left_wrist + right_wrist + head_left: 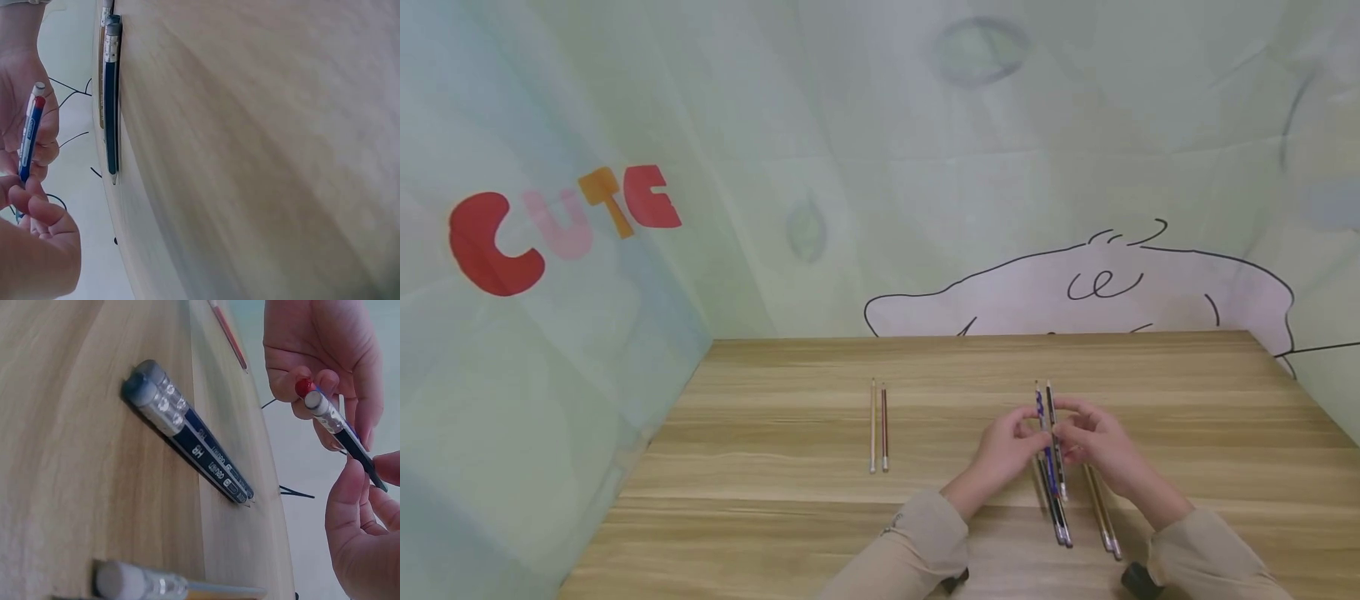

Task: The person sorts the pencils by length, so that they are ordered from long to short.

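My left hand (1009,440) pinches a blue-and-white pencil (1050,472) with a red band near its end. Close beside it, my right hand (1101,440) pinches a black patterned pencil (1059,467) with a white eraser. Both are held side by side, tips pointing away from me. Beneath them, two dark pencils (1055,518) with grey erasers lie together on the table; HB lettering shows on one dark pencil (206,456) in the right wrist view. A pair of gold-coloured pencils (1103,518) lies just to their right, partly hidden by my right hand.
Farther left on the wooden table (760,500) lie a pale wood-coloured pencil (873,429) and a dark red pencil (885,429), parallel with a small gap. A printed cloth backdrop (880,208) hangs behind the table's far edge and along its left side.
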The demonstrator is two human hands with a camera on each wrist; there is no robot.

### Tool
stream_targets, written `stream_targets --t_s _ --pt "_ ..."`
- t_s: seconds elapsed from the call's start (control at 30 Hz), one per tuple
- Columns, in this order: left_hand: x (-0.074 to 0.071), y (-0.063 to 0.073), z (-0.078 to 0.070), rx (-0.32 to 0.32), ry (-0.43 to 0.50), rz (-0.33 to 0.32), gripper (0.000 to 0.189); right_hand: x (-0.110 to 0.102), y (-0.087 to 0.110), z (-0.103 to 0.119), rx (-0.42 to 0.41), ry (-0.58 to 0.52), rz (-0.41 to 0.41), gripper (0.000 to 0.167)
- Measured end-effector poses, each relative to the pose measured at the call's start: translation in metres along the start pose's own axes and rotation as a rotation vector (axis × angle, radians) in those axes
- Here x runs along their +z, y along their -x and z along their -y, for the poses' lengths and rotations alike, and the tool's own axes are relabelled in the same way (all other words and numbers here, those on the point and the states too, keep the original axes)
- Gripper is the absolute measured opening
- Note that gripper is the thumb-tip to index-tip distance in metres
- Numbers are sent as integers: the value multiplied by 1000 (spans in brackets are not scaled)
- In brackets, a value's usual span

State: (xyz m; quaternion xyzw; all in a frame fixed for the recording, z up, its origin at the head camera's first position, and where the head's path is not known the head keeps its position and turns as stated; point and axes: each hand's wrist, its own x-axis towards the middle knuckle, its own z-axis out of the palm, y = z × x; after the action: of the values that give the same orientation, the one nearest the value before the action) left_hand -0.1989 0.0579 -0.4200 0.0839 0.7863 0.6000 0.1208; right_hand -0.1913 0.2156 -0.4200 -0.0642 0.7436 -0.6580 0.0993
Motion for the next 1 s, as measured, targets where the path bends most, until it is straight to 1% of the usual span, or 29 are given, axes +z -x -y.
stream_targets --t_s 0.2,0.43,0.53,0.7,0.87,1.0 --pt "-7 1 1 -19 -15 -11 38 7 -4 2 6 4 10 49" --pt "-22 0 11 -32 -22 -20 41 17 -14 3 25 13 22 53" --pt "-33 0 16 -28 -23 -18 43 24 -19 4 30 13 35 54" --pt "-55 4 23 -18 -48 -30 43 38 -28 7 32 -33 72 54" --pt "-75 10 25 -29 -91 -54 43 51 -37 10 26 -42 89 52" --pt "-91 15 27 -47 -97 -63 44 62 -46 10 19 -26 107 51"
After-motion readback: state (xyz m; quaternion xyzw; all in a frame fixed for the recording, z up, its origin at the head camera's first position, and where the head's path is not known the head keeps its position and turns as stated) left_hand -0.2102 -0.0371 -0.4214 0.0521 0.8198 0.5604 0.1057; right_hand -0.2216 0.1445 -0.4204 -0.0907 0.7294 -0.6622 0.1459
